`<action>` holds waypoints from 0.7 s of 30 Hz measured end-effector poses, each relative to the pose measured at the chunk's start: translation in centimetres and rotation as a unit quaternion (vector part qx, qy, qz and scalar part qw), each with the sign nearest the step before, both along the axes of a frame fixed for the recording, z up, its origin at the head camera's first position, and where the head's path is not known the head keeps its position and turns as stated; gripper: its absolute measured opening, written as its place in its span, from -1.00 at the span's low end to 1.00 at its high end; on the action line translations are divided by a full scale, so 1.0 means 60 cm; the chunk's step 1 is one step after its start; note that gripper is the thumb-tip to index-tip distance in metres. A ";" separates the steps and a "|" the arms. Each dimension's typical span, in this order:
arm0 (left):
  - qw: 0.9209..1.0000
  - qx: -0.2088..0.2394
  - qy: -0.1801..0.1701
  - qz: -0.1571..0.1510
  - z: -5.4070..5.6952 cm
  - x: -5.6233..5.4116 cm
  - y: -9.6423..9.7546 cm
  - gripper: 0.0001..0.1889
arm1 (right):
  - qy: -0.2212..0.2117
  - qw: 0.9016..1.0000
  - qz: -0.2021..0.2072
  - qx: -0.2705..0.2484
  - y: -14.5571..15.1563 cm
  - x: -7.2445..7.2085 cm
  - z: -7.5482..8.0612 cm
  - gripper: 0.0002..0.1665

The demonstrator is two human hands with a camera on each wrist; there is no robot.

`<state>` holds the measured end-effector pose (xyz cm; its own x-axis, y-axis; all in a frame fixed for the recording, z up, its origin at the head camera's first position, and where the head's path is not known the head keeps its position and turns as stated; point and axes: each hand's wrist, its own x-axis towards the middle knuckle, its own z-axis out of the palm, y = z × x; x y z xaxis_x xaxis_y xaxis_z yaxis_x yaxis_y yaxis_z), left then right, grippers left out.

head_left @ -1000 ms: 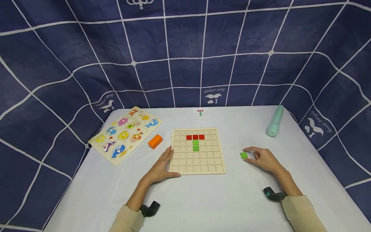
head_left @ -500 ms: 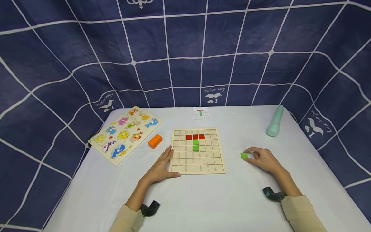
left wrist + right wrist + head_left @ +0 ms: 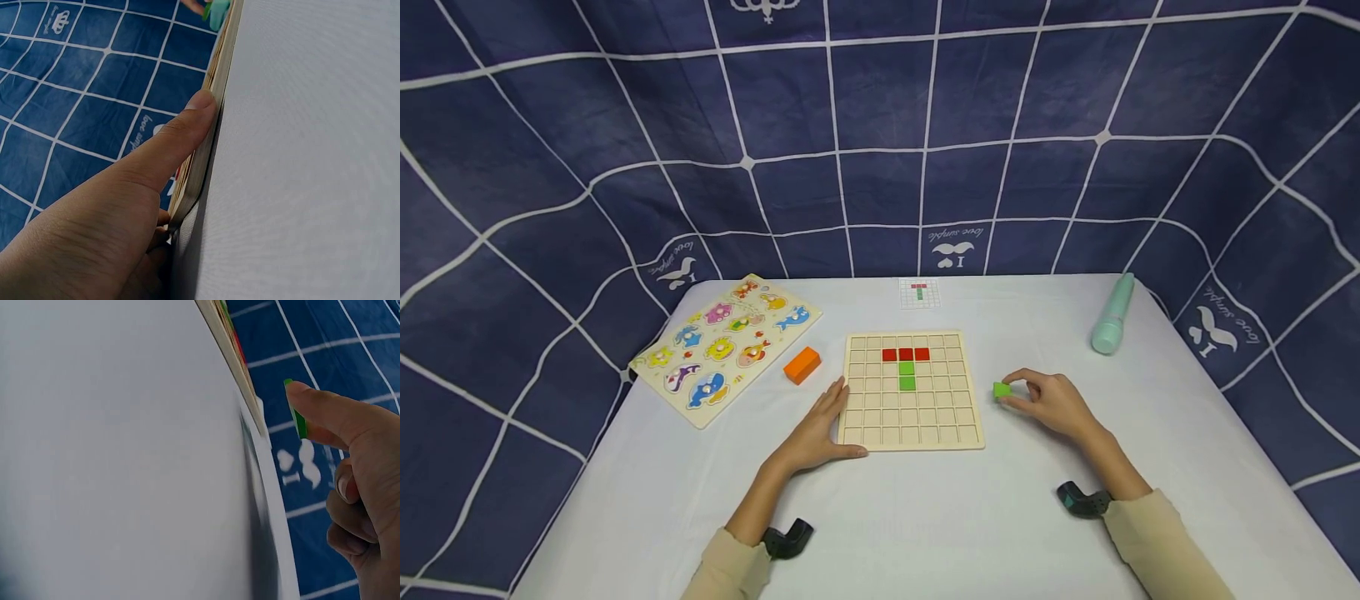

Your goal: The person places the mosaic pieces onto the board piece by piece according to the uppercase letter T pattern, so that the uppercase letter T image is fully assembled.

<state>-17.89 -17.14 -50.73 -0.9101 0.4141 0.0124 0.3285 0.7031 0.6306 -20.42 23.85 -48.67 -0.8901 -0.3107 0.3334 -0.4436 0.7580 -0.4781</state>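
Between the thumb and index finger of my right hand (image 3: 1056,406) a small green square tile (image 3: 1002,390) is pinched, just right of the wooden grid board (image 3: 880,421). In the right wrist view the green tile (image 3: 301,427) shows edge-on, raised off the table, with the other fingers curled. My left hand (image 3: 811,437) rests at the board's near left corner. Its thumb lies along the front edge and its fingers are against the left side. On the board, three red tiles (image 3: 906,354) form a row, with two green tiles (image 3: 907,382) below the middle one.
Behind the board lies a small pattern card (image 3: 919,292) with a red and green T. An orange block (image 3: 802,365) and an animal peg puzzle (image 3: 722,350) are on the left. A mint-green cylindrical object (image 3: 1111,317) lies at the back right.
My right hand has lifted and tilted the green tile and carried it left toward the board. The left hand and the board have stayed in place.
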 end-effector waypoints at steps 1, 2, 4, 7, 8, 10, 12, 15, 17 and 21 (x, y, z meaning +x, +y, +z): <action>1.000 -0.001 0.000 0.000 0.000 0.000 0.000 0.23 | -0.001 1.000 0.004 0.002 -0.011 -0.002 0.001 -0.63; 1.000 -0.001 0.000 0.000 0.000 0.000 0.000 0.23 | -0.001 1.000 0.009 0.004 -0.023 -0.005 0.001 -0.62; 1.000 -0.003 0.002 -0.001 0.000 0.000 0.000 0.23 | -0.001 1.000 0.018 0.006 -0.049 -0.009 0.003 -0.61; 1.000 -0.001 0.005 -0.003 0.000 0.001 0.000 0.22 | -0.003 0.999 0.032 0.007 -0.089 -0.015 0.007 -0.60; 1.000 0.001 0.006 -0.003 0.000 0.001 0.000 0.22 | -0.003 0.999 0.037 0.009 -0.102 -0.017 0.007 -0.60; 1.000 0.003 0.009 -0.004 0.001 0.001 0.001 0.21 | 0.000 0.999 0.049 0.013 -0.128 -0.019 0.008 -0.61; 1.000 0.004 0.010 -0.004 0.001 0.002 0.001 0.21 | 0.004 0.998 0.060 0.019 -0.151 -0.021 0.007 -0.62; 1.000 0.000 0.009 -0.001 0.001 0.002 0.001 0.21 | 0.015 0.997 0.072 0.027 -0.180 -0.024 0.003 -0.62; 1.000 -0.001 0.008 0.001 0.000 0.002 0.000 0.22 | 0.023 0.997 0.074 0.030 -0.195 -0.025 0.000 -0.62; 1.000 -0.001 0.010 0.003 -0.001 0.002 -0.001 0.22 | 0.036 0.996 0.070 0.033 -0.216 -0.026 -0.005 -0.63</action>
